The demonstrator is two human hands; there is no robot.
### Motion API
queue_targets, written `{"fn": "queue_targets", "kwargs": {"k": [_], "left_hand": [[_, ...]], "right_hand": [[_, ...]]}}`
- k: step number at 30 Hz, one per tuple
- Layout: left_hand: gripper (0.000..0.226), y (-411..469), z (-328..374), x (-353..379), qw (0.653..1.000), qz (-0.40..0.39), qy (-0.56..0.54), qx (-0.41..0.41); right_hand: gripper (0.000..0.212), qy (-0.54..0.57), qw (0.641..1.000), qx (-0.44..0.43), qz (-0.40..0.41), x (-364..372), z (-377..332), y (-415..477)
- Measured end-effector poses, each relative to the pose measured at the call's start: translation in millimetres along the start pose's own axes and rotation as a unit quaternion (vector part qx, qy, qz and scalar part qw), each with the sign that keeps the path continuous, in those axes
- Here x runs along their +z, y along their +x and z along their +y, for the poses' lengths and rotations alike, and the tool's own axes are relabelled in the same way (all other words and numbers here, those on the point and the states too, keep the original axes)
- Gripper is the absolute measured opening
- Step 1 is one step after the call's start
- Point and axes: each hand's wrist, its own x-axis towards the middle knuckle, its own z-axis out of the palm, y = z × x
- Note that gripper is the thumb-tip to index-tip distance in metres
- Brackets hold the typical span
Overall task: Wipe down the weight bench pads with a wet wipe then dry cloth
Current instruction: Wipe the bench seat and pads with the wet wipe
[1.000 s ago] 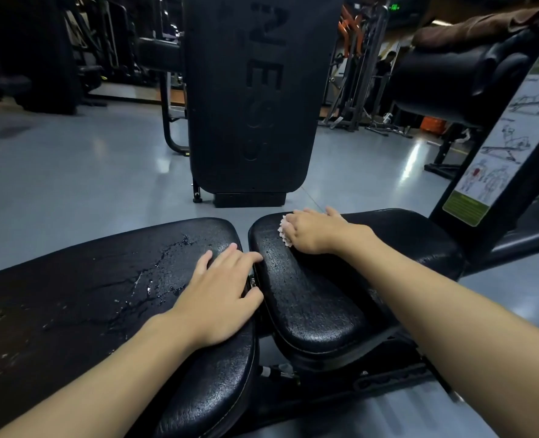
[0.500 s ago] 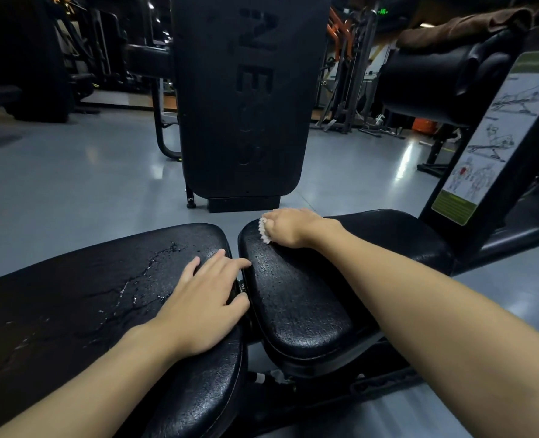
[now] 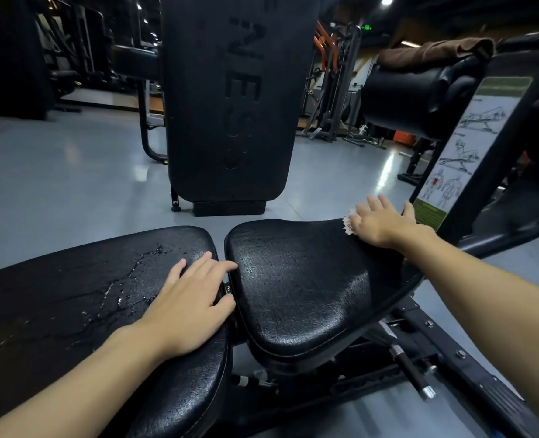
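Head camera looks down over two black padded sections set end to end, with a narrow gap between them. The right hand (image 3: pixel 381 222) lies flat at the far right edge of the seat pad (image 3: pixel 293 295), fingers straight and spread, pressing a white wet wipe (image 3: pixel 347 223) against the vinyl. Only a crumpled fringe of the wipe shows, poking out at the left side of that hand. The left hand (image 3: pixel 192 308) is open too, palm down on the near end of the long back pad (image 3: pixel 72 295). Its fingers are relaxed and holding nothing, and the fingertips reach across the gap to the seat pad's edge. Glistening streaks and specks run across the back pad's surface, left of that hand. The seat pad has an even sheen over its pebbled skin.

Up at the right, a brown cloth (image 3: pixel 432 53) lies draped over a thick black roller pad (image 3: pixel 413 96), well apart from both hands. Below it an exercise chart (image 3: pixel 470 143) with line drawings and a green strip is fixed to the sloping frame, just beyond the right hand. Under the seat pad a metal adjustment pin (image 3: pixel 413 374) juts out from the black frame. Straight ahead stands a tall black upright panel (image 3: pixel 230 105) with raised lettering, on a glossy grey floor (image 3: pixel 56 172). More gym machines sit in the dim background.
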Motion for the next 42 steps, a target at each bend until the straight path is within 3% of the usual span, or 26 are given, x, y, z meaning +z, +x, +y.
{"fn": "queue_targets", "kwargs": {"k": [3, 7, 16, 20, 22, 29, 36, 42], "left_hand": [[0.048, 1, -1, 1, 1.0, 0.002, 0.006, 0.002], [0.047, 2, 0, 2, 1.0, 0.004, 0.003, -0.003], [0.056, -4, 11, -10, 0.996, 0.005, -0.069, -0.051], [0.054, -3, 8, -8, 0.997, 0.013, -0.068, -0.046], [0.051, -2, 5, -6, 0.997, 0.017, -0.065, -0.047], [0.047, 0, -5, 1, 1.0, 0.004, -0.023, 0.002], [0.061, 0, -3, 2, 1.0, 0.005, -0.02, 0.003], [0.074, 1, -4, 4, 1.0, -0.004, -0.017, 0.01]], "right_hand": [[0.052, 0.006, 0.998, -0.034, 0.043, 7, -8, -4], [0.056, -0.004, 0.998, -0.06, 0.002, 7, -32, -8], [0.052, -0.029, 0.96, -0.277, 0.036, 18, -170, -71], [0.049, 0.025, 0.946, -0.323, -0.005, 15, -176, -88], [0.046, 0.016, 0.943, -0.329, 0.032, 18, -172, -91], [0.053, 0.011, 0.969, -0.247, 0.003, 11, -103, -78], [0.052, 0.027, 0.997, -0.072, 0.023, 9, 22, -66], [0.052, 0.014, 0.995, -0.059, 0.077, 14, 5, -75]]}}
